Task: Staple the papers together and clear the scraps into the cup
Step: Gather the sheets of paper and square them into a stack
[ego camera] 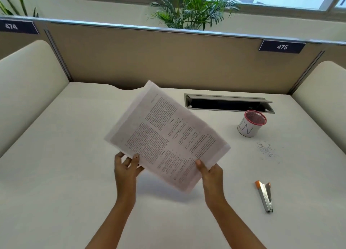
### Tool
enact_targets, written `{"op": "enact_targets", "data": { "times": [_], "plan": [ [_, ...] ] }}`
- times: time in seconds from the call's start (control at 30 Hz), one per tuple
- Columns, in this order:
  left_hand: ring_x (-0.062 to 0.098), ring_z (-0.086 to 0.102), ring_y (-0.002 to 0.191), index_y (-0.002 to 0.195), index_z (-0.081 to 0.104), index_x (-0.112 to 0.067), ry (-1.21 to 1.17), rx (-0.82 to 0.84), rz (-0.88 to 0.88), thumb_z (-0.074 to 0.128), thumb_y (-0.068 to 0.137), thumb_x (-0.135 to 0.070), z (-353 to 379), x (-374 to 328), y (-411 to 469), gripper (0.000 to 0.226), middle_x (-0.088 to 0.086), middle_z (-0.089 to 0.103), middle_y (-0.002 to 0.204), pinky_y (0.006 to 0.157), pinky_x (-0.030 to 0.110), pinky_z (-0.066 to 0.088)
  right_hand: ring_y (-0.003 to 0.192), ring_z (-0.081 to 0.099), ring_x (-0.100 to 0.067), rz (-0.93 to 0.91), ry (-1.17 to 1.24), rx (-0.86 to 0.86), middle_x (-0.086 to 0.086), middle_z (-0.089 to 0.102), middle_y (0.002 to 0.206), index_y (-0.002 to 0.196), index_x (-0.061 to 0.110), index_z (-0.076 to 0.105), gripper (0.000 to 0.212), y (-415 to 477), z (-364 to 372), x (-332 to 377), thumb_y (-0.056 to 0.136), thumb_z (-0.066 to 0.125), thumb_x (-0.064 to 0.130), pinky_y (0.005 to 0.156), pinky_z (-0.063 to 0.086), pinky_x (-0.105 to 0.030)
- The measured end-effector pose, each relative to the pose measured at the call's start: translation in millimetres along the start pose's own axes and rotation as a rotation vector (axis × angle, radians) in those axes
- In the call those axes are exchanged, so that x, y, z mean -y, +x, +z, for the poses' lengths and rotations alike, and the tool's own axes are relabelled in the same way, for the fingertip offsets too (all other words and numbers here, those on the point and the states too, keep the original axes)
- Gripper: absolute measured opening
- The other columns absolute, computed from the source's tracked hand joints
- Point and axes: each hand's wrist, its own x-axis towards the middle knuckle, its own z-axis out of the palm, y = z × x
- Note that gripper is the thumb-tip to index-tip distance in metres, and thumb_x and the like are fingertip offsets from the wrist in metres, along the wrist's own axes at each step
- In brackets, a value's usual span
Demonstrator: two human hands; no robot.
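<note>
A stack of printed papers is lifted off the white desk and tilted, its shadow on the desk below. My left hand grips the stack's lower left edge and my right hand grips its lower right edge, thumbs on top. An orange and silver stapler lies on the desk to the right of my right hand. Small scraps are scattered further back on the right. Behind them stands a white cup with a red mesh rim.
An open cable slot is set into the desk behind the cup. A beige partition closes off the back, with cream side panels left and right. Plants stand beyond the partition.
</note>
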Motion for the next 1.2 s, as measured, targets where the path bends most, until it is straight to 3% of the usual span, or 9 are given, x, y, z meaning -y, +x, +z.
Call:
{"op": "enact_targets", "data": {
  "times": [0.13, 0.27, 0.37, 0.43, 0.53, 0.7, 0.8, 1.03, 1.2],
  "plan": [
    [0.017, 0.067, 0.094, 0.121, 0.043, -0.016, 0.044, -0.045, 0.093, 0.058, 0.093, -0.015, -18, -12, 16, 0.032, 0.006, 0.063, 0.111, 0.073, 0.026, 0.06, 0.082, 0.066, -0.016, -0.079, -0.111, -0.015, -0.002, 0.069, 0.092, 0.097, 0.015, 0.062, 0.009, 11, -17, 9, 0.09, 0.059, 0.01, 0.057, 0.053, -0.016],
    [0.022, 0.066, 0.093, 0.112, 0.05, -0.018, 0.318, 0.054, 0.19, 0.055, 0.096, -0.019, -30, -14, 24, 0.018, 0.002, 0.066, 0.102, 0.079, 0.031, 0.057, 0.075, 0.062, -0.012, -0.158, -0.21, -0.043, -0.007, 0.066, 0.088, 0.096, 0.007, 0.06, 0.006, 17, -27, 13, 0.092, 0.056, 0.008, 0.055, 0.051, -0.012],
    [0.02, 0.063, 0.094, 0.102, 0.058, -0.014, 0.485, 0.111, 0.257, 0.052, 0.097, -0.02, -30, -12, 23, 0.01, 0.003, 0.066, 0.099, 0.079, 0.026, 0.051, 0.077, 0.061, -0.008, -0.236, -0.271, -0.049, -0.002, 0.064, 0.086, 0.097, 0.007, 0.057, 0.006, 18, -27, 15, 0.093, 0.053, 0.005, 0.058, 0.051, -0.01],
    [0.017, 0.061, 0.091, 0.1, 0.057, -0.013, 0.488, 0.112, 0.262, 0.05, 0.098, -0.02, -26, -12, 20, 0.01, 0.003, 0.065, 0.095, 0.076, 0.024, 0.049, 0.077, 0.06, -0.008, -0.261, -0.289, -0.058, 0.003, 0.062, 0.083, 0.095, 0.008, 0.056, 0.007, 18, -26, 14, 0.093, 0.053, 0.002, 0.059, 0.051, -0.009],
    [-0.002, 0.059, 0.086, 0.11, 0.053, -0.022, 0.435, 0.073, 0.27, 0.049, 0.099, -0.02, -17, -14, 15, 0.012, -0.01, 0.064, 0.095, 0.07, 0.012, 0.046, 0.077, 0.06, -0.009, -0.265, -0.292, -0.094, 0.004, 0.062, 0.08, 0.092, 0.01, 0.057, 0.008, 18, -24, 10, 0.092, 0.054, 0.002, 0.06, 0.05, -0.01],
    [0.013, 0.048, 0.072, 0.097, 0.05, -0.012, 0.443, 0.025, 0.269, 0.047, 0.1, -0.018, -12, -9, 12, 0.007, 0.002, 0.055, 0.082, 0.06, 0.016, 0.037, 0.09, 0.06, -0.017, -0.252, -0.32, -0.116, 0.004, 0.064, 0.091, 0.109, 0.006, 0.059, 0.019, 20, -27, -4, 0.09, 0.057, 0.003, 0.063, 0.048, -0.006],
    [0.006, 0.05, 0.073, 0.101, 0.053, -0.013, 0.451, 0.041, 0.254, 0.044, 0.101, -0.017, -13, -7, 11, 0.009, 0.0, 0.059, 0.085, 0.062, 0.021, 0.037, 0.095, 0.059, -0.02, -0.236, -0.327, -0.091, -0.004, 0.063, 0.099, 0.118, 0.003, 0.056, 0.025, 19, -29, -9, 0.094, 0.051, 0.003, 0.063, 0.046, -0.003],
    [-0.005, 0.052, 0.069, 0.1, 0.053, -0.016, 0.444, -0.013, 0.313, 0.04, 0.102, -0.011, -8, -14, 9, 0.014, -0.005, 0.059, 0.084, 0.057, 0.008, 0.037, 0.09, 0.061, -0.013, -0.228, -0.279, -0.11, 0.003, 0.064, 0.092, 0.105, 0.014, 0.056, 0.015, 21, -27, -9, 0.097, 0.047, 0.007, 0.065, 0.054, -0.013],
    [0.006, 0.046, 0.065, 0.091, 0.048, -0.01, 0.5, 0.004, 0.305, 0.044, 0.101, -0.012, -10, -7, 13, 0.011, -0.002, 0.052, 0.074, 0.053, 0.009, 0.037, 0.089, 0.06, -0.01, -0.185, -0.333, -0.083, 0.002, 0.064, 0.094, 0.11, 0.012, 0.058, 0.018, 24, -28, -19, 0.096, 0.048, 0.007, 0.064, 0.05, -0.013]
  ]
}}
